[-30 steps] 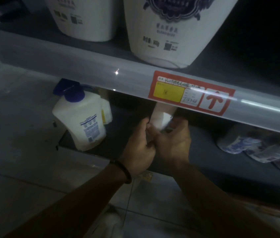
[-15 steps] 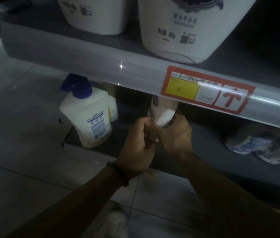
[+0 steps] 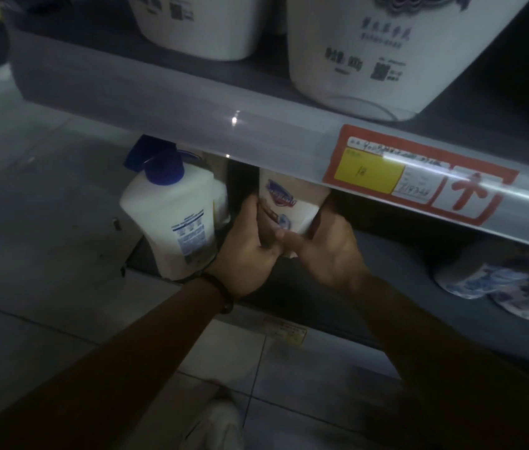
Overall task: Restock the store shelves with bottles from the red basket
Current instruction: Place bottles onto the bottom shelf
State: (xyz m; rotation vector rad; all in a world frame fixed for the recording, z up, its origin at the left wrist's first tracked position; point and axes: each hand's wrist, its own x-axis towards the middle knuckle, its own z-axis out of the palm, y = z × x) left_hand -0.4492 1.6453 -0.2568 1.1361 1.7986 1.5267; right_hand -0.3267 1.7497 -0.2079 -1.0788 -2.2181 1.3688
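Observation:
A white bottle (image 3: 292, 206) with a blue and red logo stands on the dark lower shelf (image 3: 386, 271), its top hidden behind the upper shelf's rail. My left hand (image 3: 250, 251) grips its left side and my right hand (image 3: 325, 248) grips its right side, thumbs meeting at its lower front. Just to the left stands a white bottle with a blue cap (image 3: 175, 216) at the shelf's end. The red basket is out of view.
The upper shelf rail (image 3: 191, 125) carries a red and yellow price tag (image 3: 419, 177), with two large white tubs (image 3: 386, 50) above it. Soft white and blue packs (image 3: 497, 284) lie on the lower shelf at right. Tiled floor and my shoe (image 3: 221, 423) are below.
Both hands have turned the bottle so its logo faces me and spread to its two sides. The view has shifted closer to the shelf.

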